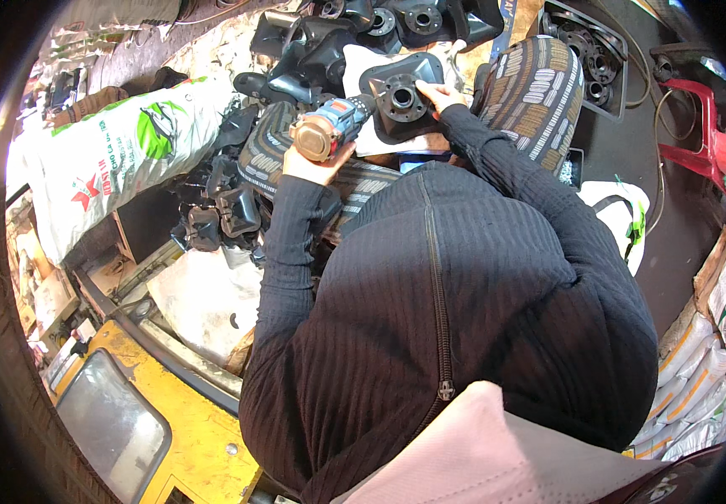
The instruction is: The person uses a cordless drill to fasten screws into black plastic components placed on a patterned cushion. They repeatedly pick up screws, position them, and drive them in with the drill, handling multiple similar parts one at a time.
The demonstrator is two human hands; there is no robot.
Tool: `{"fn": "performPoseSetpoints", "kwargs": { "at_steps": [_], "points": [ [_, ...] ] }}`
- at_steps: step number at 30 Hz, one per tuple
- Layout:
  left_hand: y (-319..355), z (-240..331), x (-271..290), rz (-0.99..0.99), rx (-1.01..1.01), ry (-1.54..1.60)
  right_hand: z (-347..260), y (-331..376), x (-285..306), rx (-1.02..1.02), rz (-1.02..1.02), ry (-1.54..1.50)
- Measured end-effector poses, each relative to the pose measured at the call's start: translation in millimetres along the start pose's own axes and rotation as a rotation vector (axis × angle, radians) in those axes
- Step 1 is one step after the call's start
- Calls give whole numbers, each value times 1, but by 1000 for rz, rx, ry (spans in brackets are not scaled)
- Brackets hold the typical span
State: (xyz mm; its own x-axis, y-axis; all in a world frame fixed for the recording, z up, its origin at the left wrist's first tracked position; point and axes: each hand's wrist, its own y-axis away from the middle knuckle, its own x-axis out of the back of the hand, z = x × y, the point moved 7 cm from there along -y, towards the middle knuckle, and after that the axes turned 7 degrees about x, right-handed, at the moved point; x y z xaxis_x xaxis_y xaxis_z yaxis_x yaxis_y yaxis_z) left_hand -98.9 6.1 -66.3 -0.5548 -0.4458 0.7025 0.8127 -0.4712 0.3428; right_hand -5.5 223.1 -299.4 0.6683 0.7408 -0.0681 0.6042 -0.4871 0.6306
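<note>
My left hand [319,165] is closed round a blue cordless drill [329,128] with a brown rear end. The drill's dark chuck points up and to the right, close to a black plastic flanged part [406,97]. That part has a square base and a round collar with a hole in the middle. It lies on a white sheet [369,143] between my knees. My right hand [442,96] grips the collar's right edge, thumb and fingers on the rim. Whether the drill's tip touches the part is too small to tell.
Many similar black parts [317,55] lie heaped beyond and to the left. A black crate [589,59] with parts stands at the far right, near a red plastic chair [711,147]. White sacks [119,160] lie left, above a yellow machine [186,420].
</note>
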Motion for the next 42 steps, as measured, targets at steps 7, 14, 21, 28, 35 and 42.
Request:
{"fn": "performPoseSetpoints", "kwargs": {
  "at_steps": [7,14,21,28,35,42],
  "points": [
    [-29,-20,-21,-230,469,-95,9,-24,-23,61,-166,-26],
    [-36,14,5,-172,207,-214,-32,1,-32,214,-281,6],
    [-54,11,-5,-195,279,98,-31,-11,-38,168,-269,29],
    [-53,23,-4,-290,373,91,-25,-21,-38,204,-236,37],
    [-53,20,-6,-300,355,144,-27,-16,-34,197,-224,139],
    [-53,10,-8,-315,395,144,-17,-21,-41,205,-215,19]
  ]
}}
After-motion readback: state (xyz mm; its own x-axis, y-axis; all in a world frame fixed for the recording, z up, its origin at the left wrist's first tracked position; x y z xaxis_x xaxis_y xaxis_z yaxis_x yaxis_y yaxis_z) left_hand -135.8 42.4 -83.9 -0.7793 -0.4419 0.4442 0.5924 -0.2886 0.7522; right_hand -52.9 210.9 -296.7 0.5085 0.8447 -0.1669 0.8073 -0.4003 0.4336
